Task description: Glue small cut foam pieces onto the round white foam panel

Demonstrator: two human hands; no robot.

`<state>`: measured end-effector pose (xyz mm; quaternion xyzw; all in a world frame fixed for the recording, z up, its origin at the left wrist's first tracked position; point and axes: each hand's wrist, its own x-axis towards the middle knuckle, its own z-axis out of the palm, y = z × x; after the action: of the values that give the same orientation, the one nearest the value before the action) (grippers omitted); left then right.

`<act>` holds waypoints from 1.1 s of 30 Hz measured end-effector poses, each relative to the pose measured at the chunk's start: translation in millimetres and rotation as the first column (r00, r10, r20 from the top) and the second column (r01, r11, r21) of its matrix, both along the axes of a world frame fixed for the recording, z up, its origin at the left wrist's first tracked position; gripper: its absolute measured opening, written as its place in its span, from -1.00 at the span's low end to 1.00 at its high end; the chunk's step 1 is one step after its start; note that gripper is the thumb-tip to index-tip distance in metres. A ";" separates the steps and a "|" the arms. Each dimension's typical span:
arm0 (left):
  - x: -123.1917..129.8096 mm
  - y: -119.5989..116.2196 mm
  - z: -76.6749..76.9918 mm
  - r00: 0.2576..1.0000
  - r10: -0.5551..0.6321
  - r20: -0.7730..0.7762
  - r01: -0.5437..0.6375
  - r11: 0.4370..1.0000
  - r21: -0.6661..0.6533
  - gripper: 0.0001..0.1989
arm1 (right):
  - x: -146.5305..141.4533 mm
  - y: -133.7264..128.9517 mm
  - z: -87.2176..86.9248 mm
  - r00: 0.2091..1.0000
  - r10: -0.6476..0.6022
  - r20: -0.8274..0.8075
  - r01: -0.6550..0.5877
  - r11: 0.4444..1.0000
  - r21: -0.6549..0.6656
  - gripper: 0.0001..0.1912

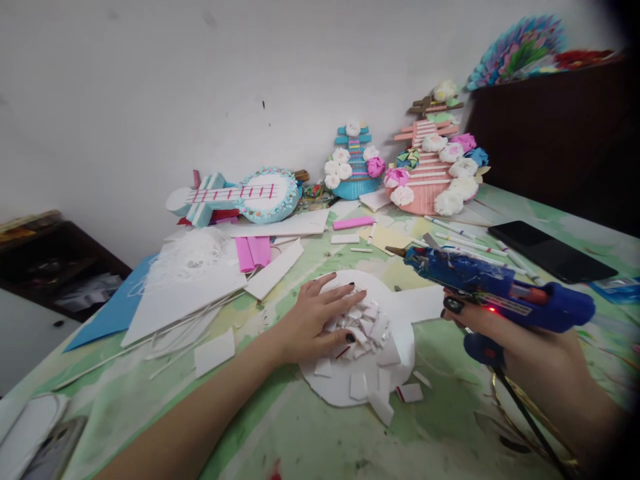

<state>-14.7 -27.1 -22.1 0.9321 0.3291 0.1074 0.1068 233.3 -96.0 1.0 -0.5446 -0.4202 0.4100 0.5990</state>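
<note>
A round white foam shape [330, 390] with a strip-like neck [417, 305] lies on the table, and a heap of small white foam pieces [367, 327] rests on it. My left hand [320, 317] lies over the left part of the heap, its fingers spread and touching the pieces. My right hand [535, 360] grips a blue glue gun [500, 287] to the right of the foam shape. The gun's nozzle points left, above the table, and a small red light glows on its body. A black cord hangs below it.
Behind stand a light-blue foam instrument [270, 193], a blue one [356, 170] and a pink one [425, 167] with paper flowers. White sheets [185, 287] lie left, a black phone [550, 250] and markers [470, 243] right. Another phone [55, 450] is at the lower left.
</note>
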 end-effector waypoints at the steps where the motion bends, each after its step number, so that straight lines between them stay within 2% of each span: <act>1: 0.2 -0.3 0.6 1.000 0.000 -0.004 0.000 1.000 0.007 -0.43 | -0.3 0.1 0.3 1.000 -0.001 0.000 0.001 1.000 0.003 -0.75; 6: 1.0 1.8 -1.9 1.000 -0.014 0.017 0.014 0.999 0.041 -0.51 | -2.6 2.2 1.2 1.000 -0.030 -0.006 0.030 1.000 0.006 -0.75; 9: 0.2 5.4 -3.1 0.976 -0.060 0.211 0.054 0.998 0.034 -0.60 | -3.5 1.4 2.8 0.998 -0.063 -0.004 0.063 0.998 -0.001 -0.75; 11: -1.8 6.1 0.7 0.902 -0.002 0.432 -0.006 1.000 0.016 -0.71 | -4.7 -0.2 4.5 0.993 -0.115 0.003 0.115 0.993 -0.010 -0.74; 12: -3.4 5.5 4.5 0.842 0.066 0.536 -0.074 0.997 -0.006 -0.77 | -5.8 -1.0 5.4 0.990 -0.140 0.009 0.141 0.990 -0.009 -0.73; 14: -7.6 2.3 15.7 0.749 0.207 0.630 -0.193 0.977 -0.091 -0.85 | -8.8 -2.5 7.3 0.983 -0.181 0.025 0.181 0.983 0.002 -0.74; 16: -12.2 -3.1 29.7 0.756 0.267 0.597 -0.209 0.964 -0.167 -0.87 | -12.4 -3.6 8.8 0.978 -0.206 0.039 0.205 0.978 0.026 -0.77; 18: -15.8 -9.9 43.3 0.832 0.280 0.478 -0.195 0.956 -0.221 -0.83 | -15.4 -4.1 9.6 0.976 -0.213 0.043 0.211 0.976 0.047 -0.80; 20: -17.3 -16.9 54.0 0.914 0.244 0.323 -0.163 0.952 -0.258 -0.81 | -16.9 -4.1 10.0 0.978 -0.208 0.035 0.206 0.977 0.061 -0.81; 22: -16.2 -23.2 60.5 0.961 0.187 0.204 -0.131 0.957 -0.259 -0.84 | -16.9 -3.5 10.0 0.979 -0.200 0.036 0.198 0.978 0.062 -0.81; 25: -11.3 -29.6 63.1 0.979 0.165 0.117 -0.136 0.966 -0.220 -0.85 | -15.8 -2.2 9.6 0.977 -0.209 0.039 0.207 0.977 0.046 -0.80; 33: -2.3 -32.8 58.4 0.986 0.168 0.004 -0.165 0.975 -0.151 -0.67 | -12.2 -1.1 8.0 0.980 -0.191 0.056 0.190 0.981 0.026 -0.75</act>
<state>-17.0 -60.0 36.3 0.8896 0.4122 0.0984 0.1701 221.1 -97.1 9.0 -0.5876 -0.3876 0.3305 0.6287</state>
